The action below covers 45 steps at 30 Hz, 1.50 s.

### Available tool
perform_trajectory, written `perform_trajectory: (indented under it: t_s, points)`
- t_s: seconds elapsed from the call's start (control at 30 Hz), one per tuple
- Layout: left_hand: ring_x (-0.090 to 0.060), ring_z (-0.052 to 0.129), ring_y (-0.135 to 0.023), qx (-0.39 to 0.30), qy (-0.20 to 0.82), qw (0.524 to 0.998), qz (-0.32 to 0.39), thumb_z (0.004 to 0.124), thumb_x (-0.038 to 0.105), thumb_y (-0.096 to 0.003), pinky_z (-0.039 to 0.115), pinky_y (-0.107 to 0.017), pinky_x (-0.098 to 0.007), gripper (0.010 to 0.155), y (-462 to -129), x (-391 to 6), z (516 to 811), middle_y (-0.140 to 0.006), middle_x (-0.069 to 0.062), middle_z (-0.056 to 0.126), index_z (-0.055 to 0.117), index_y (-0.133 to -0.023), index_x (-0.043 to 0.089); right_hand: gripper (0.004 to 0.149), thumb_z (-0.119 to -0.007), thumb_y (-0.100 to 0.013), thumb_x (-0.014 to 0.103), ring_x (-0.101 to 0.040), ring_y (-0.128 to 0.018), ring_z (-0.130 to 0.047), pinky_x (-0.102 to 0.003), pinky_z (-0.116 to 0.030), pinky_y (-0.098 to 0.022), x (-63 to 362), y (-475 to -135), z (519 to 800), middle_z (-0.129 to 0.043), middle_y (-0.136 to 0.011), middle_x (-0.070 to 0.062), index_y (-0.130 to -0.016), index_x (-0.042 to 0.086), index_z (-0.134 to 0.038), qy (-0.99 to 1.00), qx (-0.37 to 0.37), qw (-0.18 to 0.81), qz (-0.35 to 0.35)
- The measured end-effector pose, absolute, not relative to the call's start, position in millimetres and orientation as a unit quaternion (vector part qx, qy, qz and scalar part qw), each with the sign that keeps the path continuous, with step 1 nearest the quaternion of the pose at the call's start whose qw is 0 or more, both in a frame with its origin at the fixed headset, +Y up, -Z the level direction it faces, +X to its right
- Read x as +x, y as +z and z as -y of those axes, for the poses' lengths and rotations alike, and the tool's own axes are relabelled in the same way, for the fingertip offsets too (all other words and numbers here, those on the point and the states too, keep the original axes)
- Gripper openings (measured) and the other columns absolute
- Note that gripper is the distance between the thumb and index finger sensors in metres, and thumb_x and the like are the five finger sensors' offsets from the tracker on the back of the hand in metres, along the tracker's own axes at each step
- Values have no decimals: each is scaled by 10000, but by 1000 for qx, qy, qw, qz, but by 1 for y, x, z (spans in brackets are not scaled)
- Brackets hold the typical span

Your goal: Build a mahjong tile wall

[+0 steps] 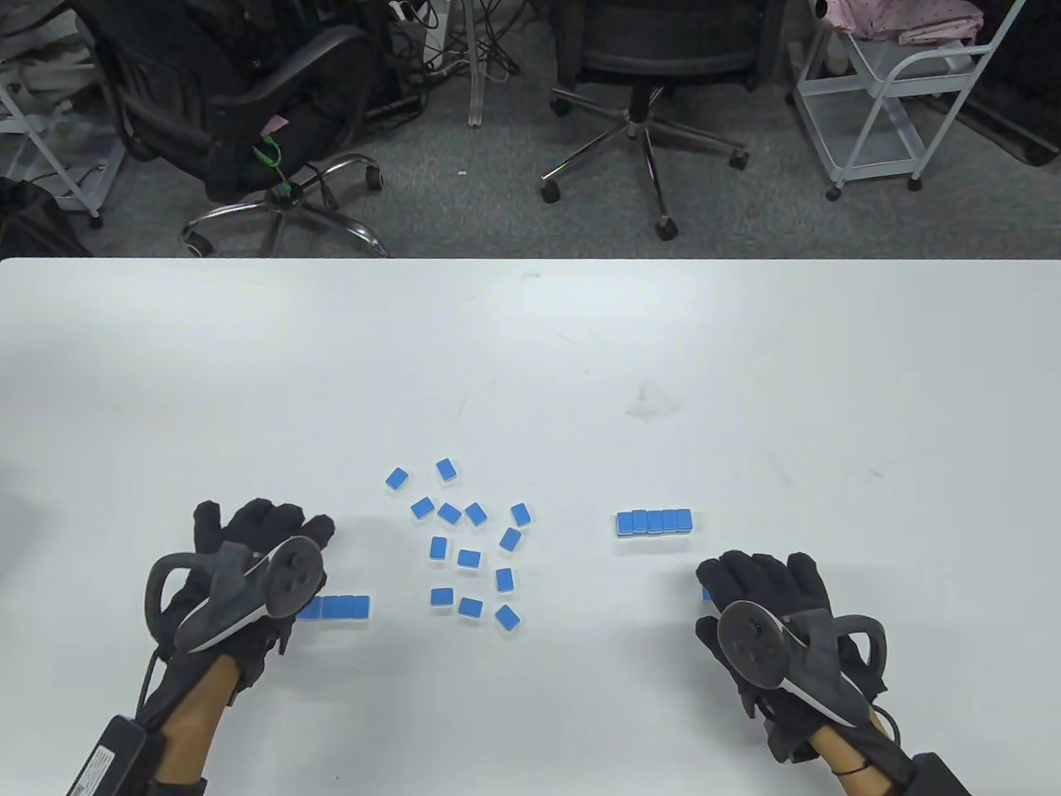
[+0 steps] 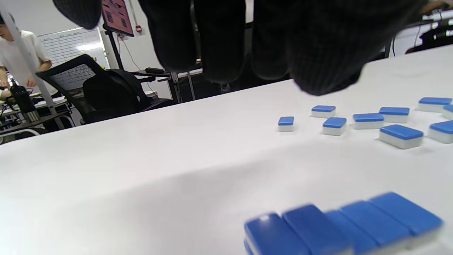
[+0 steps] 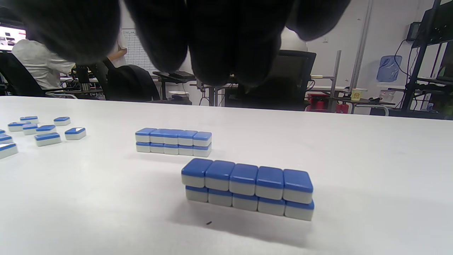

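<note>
The loose tiles [image 1: 469, 557] should be picked up gently, since both hands [image 1: 249, 572] hang spread, holding nothing.

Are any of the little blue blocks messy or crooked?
Yes. The loose tiles in the middle of the table lie scattered at all angles, not lined up yet. The two-layer walls are fairly straight, though the near one's top row sits slightly shifted over its bottom row.

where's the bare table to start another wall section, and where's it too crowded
Bare: the wide far half of the table beyond all tiles, and the gap between the loose tiles and the far two-layer wall. Crowded: the scatter in the middle, the row beside the left hand, and the wall under the right hand.
</note>
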<state>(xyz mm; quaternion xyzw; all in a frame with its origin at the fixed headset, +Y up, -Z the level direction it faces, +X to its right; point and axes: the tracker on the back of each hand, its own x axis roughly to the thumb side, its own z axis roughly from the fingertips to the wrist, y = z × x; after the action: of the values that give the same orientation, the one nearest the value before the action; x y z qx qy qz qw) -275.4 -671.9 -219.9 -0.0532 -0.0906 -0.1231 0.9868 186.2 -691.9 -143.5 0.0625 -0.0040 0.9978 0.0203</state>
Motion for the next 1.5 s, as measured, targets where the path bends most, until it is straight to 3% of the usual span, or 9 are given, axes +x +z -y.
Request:
perform_trajectory:
  t_s: [0.23, 0.4, 0.6, 0.73, 0.9, 1.0, 1.13, 1.3, 1.5]
  points:
    - [-199, 817, -984, -89, -205, 968, 116, 858, 503, -440, 592, -780, -667, 633, -282, -223, 689, -1003, 165, 827, 639, -1034, 496, 627, -728, -348, 534, -325, -950, -739, -623, -471, -756, 186, -144, 693, -748, -1030, -31, -927, 300, -673, 998, 63, 22, 1]
    - [-193, 795, -1011, -123, -243, 956, 106, 867, 485, -440, 598, -788, -655, 719, -316, -198, 717, -1081, 225, 712, 486, -1041, 587, 624, -728, -348, 534, -325, -947, -745, -621, -478, -754, 185, -143, 693, -754, -1026, -30, -924, 299, -677, 998, 67, 21, 0]
    - [-140, 876, -948, -141, -264, 948, 106, 890, 470, -423, 647, -779, -622, 611, -332, -190, 739, -976, 228, 846, 666, -988, 525, 625, -728, -348, 534, -324, -948, -744, -621, -477, -755, 187, -144, 691, -754, -1026, -33, -924, 299, -678, 998, 65, 23, 5]
    - [-129, 920, -899, -135, -214, 962, 98, 895, 457, -418, 667, -764, -620, 556, -333, -198, 739, -901, 187, 914, 748, -954, 444, 625, -728, -348, 535, -324, -947, -745, -621, -478, -755, 186, -145, 691, -753, -1027, -31, -924, 300, -677, 997, 67, 23, 6]
    - [-204, 865, -942, -147, -183, 967, 97, 871, 452, -437, 594, -764, -693, 555, -316, -208, 733, -935, 118, 880, 747, -973, 380, 624, -727, -348, 534, -323, -947, -745, -621, -477, -755, 187, -144, 691, -755, -1026, -31, -925, 300, -677, 998, 65, 25, 3]
    - [-233, 808, -991, -75, -128, 980, 130, 862, 472, -432, 559, -757, -734, 566, -286, -215, 705, -999, 86, 818, 749, -977, 369, 624, -728, -348, 534, -322, -948, -744, -620, -478, -755, 187, -143, 691, -752, -1028, -31, -925, 300, -677, 998, 64, 25, 5]
    - [-301, 595, -1106, -43, -58, 989, 132, 870, 466, -441, 437, -761, -777, 570, -234, -240, 678, -1141, 25, 606, 770, -980, 310, 625, -728, -348, 534, -323, -948, -744, -620, -477, -755, 185, -144, 691, -754, -1027, -30, -925, 300, -676, 997, 67, 22, 7]
    - [-308, 543, -1125, -26, -57, 990, 124, 883, 472, -434, 409, -765, -771, 572, -180, -274, 687, -1172, 16, 551, 781, -977, 320, 623, -728, -348, 534, -323, -947, -746, -620, -480, -755, 184, -143, 692, -755, -1026, -30, -924, 300, -678, 997, 70, 21, 3]
    - [-307, 516, -1128, -37, -60, 990, 120, 888, 470, -433, 385, -774, -757, 569, -169, -283, 710, -1178, 18, 529, 788, -973, 323, 624, -728, -349, 534, -324, -948, -744, -619, -477, -757, 184, -144, 693, -752, -1027, -30, -925, 299, -677, 997, 68, 21, -5]
